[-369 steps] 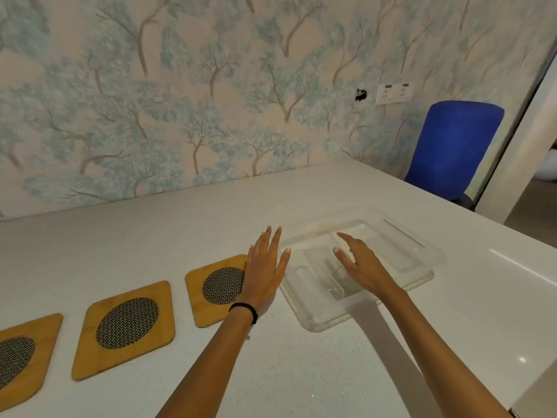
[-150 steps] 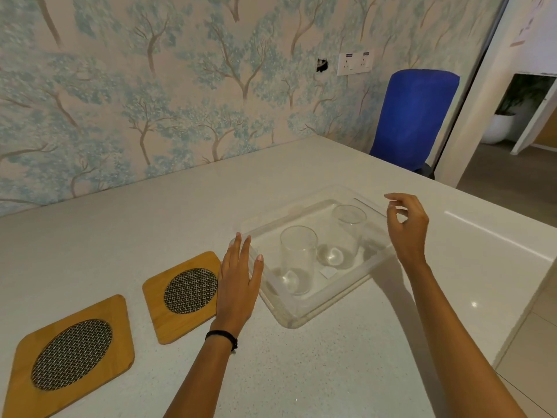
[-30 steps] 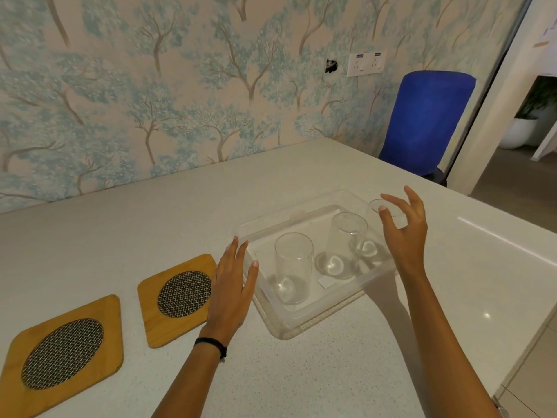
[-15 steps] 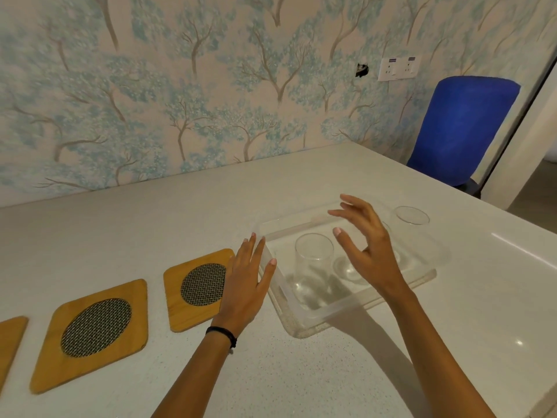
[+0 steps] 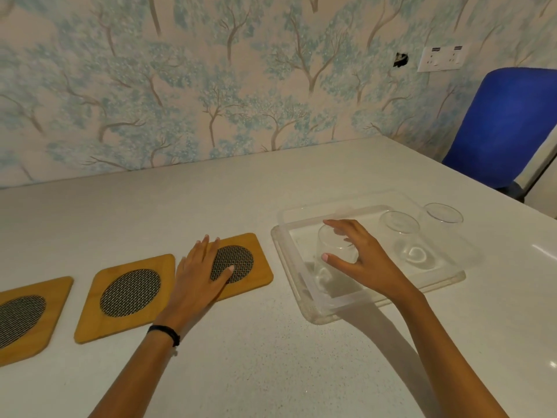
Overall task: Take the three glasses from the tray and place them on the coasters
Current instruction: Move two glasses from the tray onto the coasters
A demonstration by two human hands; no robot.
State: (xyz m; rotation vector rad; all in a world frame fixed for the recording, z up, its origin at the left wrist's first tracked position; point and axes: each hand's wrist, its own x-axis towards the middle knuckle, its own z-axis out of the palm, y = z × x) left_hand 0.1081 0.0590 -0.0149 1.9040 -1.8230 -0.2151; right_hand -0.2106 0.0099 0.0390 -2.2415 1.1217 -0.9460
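Reaching into the tray (image 5: 304, 300), the right hand (image 5: 366, 260) is curling round the nearest glass (image 5: 333, 260), which stands upright at the tray's left end. Thumb in front, fingers (image 5: 339, 226) arched over the rim and round the far side; they look to be touching the wall, but whether the grip has closed firm I cannot tell. Two more glasses (image 5: 399, 233) stand upright further right in the tray, the last one (image 5: 443, 217) near its far corner.

These are plain clear tumblers: light, stiff, smooth-walled, likely slippery and certainly breakable if knocked against each other or the tray's edge. I'd judge the best hold to be round the upper wall, thumb opposite the fingers, lifting straight up to clear the tray's lip.

The left hand (image 5: 200, 274) lies flat, fingers spread and holding nothing, resting on the left part of the nearest coaster (image 5: 241, 263). Two other coasters (image 5: 129, 294) sit in a row to the left, all three bare of glasses.
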